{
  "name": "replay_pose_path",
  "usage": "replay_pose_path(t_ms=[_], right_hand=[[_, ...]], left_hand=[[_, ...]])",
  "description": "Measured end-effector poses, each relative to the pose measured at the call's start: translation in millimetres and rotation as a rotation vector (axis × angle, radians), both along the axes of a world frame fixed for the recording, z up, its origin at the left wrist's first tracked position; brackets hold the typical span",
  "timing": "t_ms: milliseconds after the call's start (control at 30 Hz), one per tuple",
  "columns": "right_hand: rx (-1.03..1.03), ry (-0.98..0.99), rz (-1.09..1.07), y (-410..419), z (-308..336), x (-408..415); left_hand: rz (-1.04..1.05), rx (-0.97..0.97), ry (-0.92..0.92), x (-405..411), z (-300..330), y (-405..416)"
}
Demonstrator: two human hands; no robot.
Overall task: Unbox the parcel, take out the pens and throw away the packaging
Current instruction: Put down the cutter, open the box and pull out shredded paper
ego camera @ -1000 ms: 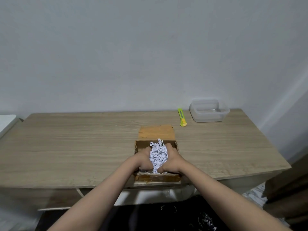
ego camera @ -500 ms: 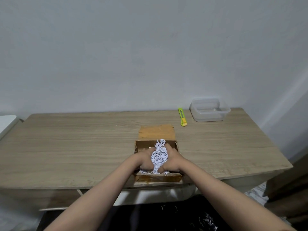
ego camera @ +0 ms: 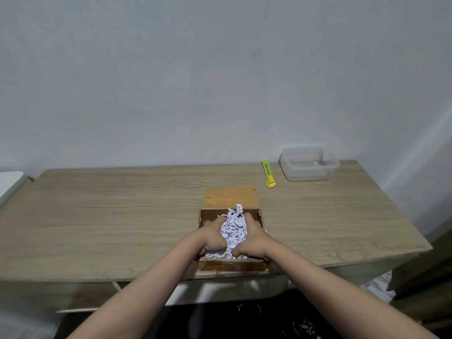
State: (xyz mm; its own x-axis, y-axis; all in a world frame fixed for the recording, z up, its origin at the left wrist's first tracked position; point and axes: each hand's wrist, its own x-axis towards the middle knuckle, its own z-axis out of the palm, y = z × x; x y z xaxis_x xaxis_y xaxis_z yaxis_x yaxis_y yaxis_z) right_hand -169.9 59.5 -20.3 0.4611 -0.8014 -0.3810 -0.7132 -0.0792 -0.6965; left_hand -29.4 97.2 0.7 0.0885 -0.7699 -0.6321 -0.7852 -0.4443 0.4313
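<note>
An open brown cardboard parcel (ego camera: 232,266) sits at the near edge of the wooden table (ego camera: 97,216), its lid flap (ego camera: 231,196) folded back away from me. My left hand (ego camera: 211,237) and my right hand (ego camera: 253,237) press together from both sides on a clump of white shredded paper filling (ego camera: 233,230), held just above the box opening. More shreds lie in the box under my hands. No pens are visible; the box's inside is mostly hidden by my hands.
A yellow-green utility knife (ego camera: 268,177) lies behind the box to the right. A clear plastic container (ego camera: 308,163) stands at the back right corner. Shredded paper bits (ego camera: 303,324) lie on the dark floor below the table edge.
The clump of shredded paper has been squeezed tighter and lifted slightly between my hands; the hands stay over the box.
</note>
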Motion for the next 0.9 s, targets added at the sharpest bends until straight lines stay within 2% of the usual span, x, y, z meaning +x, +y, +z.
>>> replay_pose_path(t_ms=[133,400,633,900], right_hand=[[-0.01,-0.112,-0.039,2.2,-3.0,-1.1],[-0.163,-0.309,-0.043,7.4,2.3,-5.1],[-0.264,-0.34,0.0,5.3,5.6,-2.0],[-0.347,-0.416,-0.056,4.9,6.5,-2.4]], left_hand=[[0.088,-0.055,0.083,2.0,8.9,4.1],[0.153,-0.242,0.193,5.6,10.3,8.8],[0.171,-0.408,0.246,13.6,9.8,14.5],[0.222,-0.593,0.311,15.5,6.7,19.2]])
